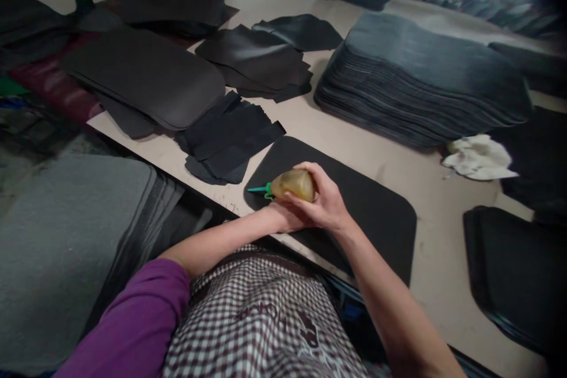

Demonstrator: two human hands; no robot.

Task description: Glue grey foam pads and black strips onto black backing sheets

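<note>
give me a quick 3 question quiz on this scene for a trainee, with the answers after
1. Multiple choice: what colour is the nozzle on the squeeze bottle?
A) red
B) green
C) white
2. True or false: the right hand grips the bottle.
3. Fill in the blank: the black sheet below the bottle has ____ corners.

Key:
1. B
2. True
3. rounded
</note>
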